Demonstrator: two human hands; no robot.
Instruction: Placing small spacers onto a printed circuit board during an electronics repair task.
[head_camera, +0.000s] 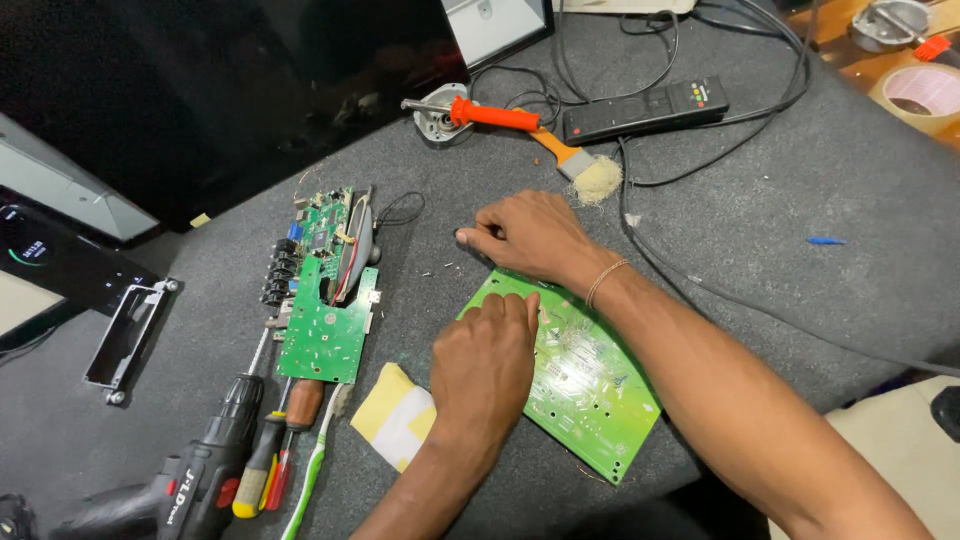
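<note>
Circuit board: I press it flat with my curled left hand; right hand, fingers closed, grips its far edge—hold edges only.

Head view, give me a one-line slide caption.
Both hands, left hand and right hand, press on a green circuit board on a grey workbench.

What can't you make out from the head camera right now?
- Middle of the green circuit board: covered by the left hand and right forearm.
- Right hand fingertips: curled under; what they pinch is hidden.
- Cordless drill: cut off by the bottom edge.
- Tape roll: cut off by the right edge.
</note>
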